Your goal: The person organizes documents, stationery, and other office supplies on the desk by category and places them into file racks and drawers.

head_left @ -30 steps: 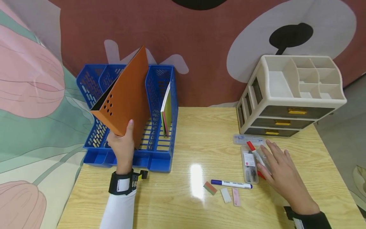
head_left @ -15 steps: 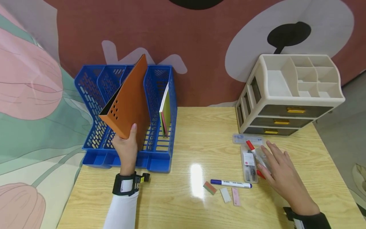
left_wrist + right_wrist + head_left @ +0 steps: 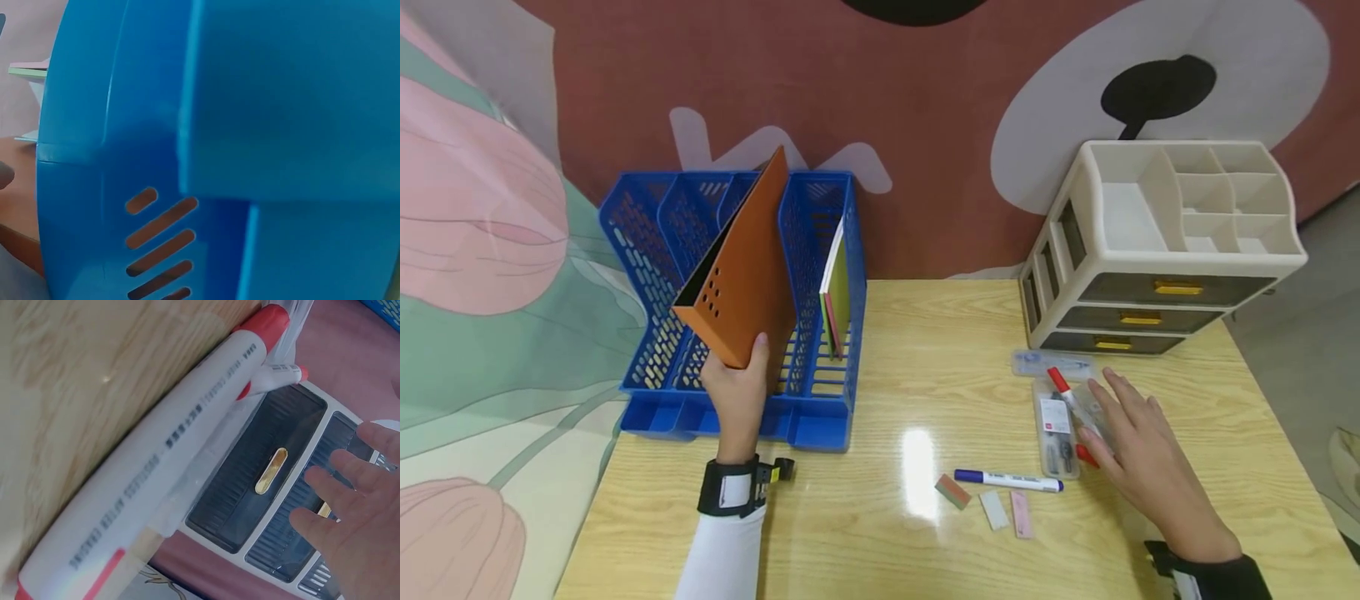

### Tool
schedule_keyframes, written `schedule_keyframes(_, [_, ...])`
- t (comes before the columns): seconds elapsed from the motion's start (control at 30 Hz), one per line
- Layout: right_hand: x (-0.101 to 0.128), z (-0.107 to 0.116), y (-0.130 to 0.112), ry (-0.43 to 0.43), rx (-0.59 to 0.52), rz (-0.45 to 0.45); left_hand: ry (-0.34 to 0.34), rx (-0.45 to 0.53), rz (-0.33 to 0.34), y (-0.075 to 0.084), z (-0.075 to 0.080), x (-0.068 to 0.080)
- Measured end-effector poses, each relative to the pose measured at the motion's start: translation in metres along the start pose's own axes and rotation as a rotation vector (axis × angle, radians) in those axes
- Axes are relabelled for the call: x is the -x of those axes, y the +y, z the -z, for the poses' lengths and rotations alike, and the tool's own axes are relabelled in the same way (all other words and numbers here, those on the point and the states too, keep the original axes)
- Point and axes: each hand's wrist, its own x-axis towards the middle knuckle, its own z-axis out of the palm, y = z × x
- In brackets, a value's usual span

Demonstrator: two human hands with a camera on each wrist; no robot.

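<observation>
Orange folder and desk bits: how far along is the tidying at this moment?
Looks done: some thin books stand in the blue file rack. In hand: the left hand grips the orange folder, lowered into a rack slot. The right hand lies open on the red marker. Left, by the look of it: blue marker and erasers on the table.

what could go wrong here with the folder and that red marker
The left hand grips the orange folder only at its lower corner, tilted over the blue file rack, so it might catch a divider or slip. The right hand lies flat by the red marker, which may roll against the clear case.
</observation>
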Motion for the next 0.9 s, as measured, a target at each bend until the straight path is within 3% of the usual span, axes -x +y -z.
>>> schedule_keyframes(0.23, [-0.001,0.006,0.007,-0.003,-0.004,-0.032,-0.009,0.048,-0.018,0.006,0.007,0.004])
schedule_keyframes(0.5, [0.001,0.007,0.019,0.001,-0.008,-0.061,0.042,0.085,-0.19,0.025,0.015,0.011])
schedule_keyframes(0.9, [0.007,-0.006,0.025,-0.069,-0.097,-0.139,0.31,0.05,-0.443,0.081,0.013,0.022])
